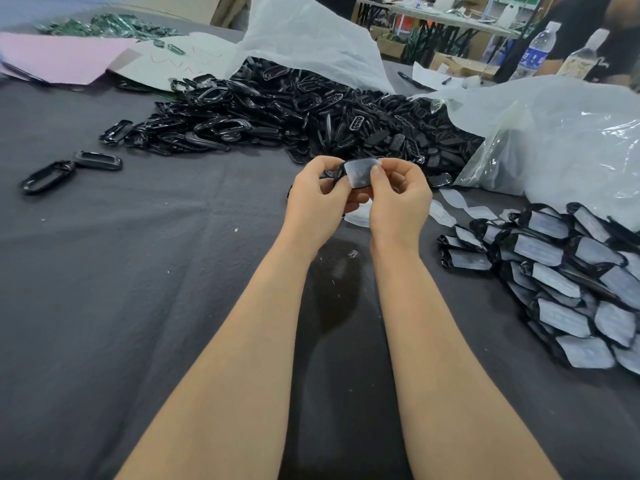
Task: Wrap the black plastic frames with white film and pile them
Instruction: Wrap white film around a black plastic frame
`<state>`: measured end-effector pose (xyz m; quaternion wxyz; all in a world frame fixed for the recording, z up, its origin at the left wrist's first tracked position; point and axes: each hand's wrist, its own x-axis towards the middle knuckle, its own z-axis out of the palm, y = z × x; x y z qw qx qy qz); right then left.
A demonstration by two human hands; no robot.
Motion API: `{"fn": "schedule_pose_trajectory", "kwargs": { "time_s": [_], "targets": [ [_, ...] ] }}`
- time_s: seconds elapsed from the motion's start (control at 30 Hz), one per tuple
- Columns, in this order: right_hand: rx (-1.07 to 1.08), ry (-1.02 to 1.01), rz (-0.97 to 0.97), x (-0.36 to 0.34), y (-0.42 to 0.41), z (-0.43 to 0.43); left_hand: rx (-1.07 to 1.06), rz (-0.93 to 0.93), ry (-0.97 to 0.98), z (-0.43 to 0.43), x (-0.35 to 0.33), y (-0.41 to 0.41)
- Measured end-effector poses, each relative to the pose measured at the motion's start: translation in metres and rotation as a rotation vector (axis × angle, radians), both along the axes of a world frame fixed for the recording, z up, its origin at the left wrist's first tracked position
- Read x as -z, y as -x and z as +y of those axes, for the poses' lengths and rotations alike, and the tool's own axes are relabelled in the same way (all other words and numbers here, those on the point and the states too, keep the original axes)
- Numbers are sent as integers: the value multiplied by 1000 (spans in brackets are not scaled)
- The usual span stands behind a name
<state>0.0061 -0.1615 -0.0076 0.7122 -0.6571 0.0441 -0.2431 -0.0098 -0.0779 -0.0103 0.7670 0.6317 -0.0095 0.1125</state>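
My left hand (317, 199) grips a black plastic frame (335, 174) above the middle of the table. A piece of white film (360, 172) lies over the frame, and my right hand (398, 197) pinches its right edge between thumb and forefinger. A big heap of bare black frames (294, 112) lies just beyond my hands. At the right sits a pile of wrapped frames (568, 285), each with white film on it. A strip of white film pieces (450, 206) runs along the cloth between my right hand and that pile.
Dark grey cloth (138, 271) covers the table. Two loose frames (69, 168) lie at the left. Clear plastic bags (554, 140) stand behind the piles. Pink and white sheets (69, 57) lie far left. Water bottles (535, 53) and a person stand at the back right.
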Motion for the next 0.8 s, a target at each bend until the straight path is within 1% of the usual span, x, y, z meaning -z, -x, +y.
{"fn": "schedule_pose_trajectory", "kwargs": {
  "time_s": [0.2, 0.3, 0.43, 0.6, 0.8],
  "targets": [
    [-2, -77, 4, -1, 1, 0, -13, 32, -13, -1, -1, 0],
    [-19, -74, 29, 0, 0, 0, -41, 39, -4, -2, -2, -1],
    [-75, -119, 73, 0, -2, 1, -89, 36, -80, 0, 3, -4],
    [-137, -212, 132, 0, -5, 0, -93, 52, -94, 2, 6, -7],
    [-130, -141, 166, 2, -6, 0, -122, 37, -164, 2, 7, -7]
  ]
}}
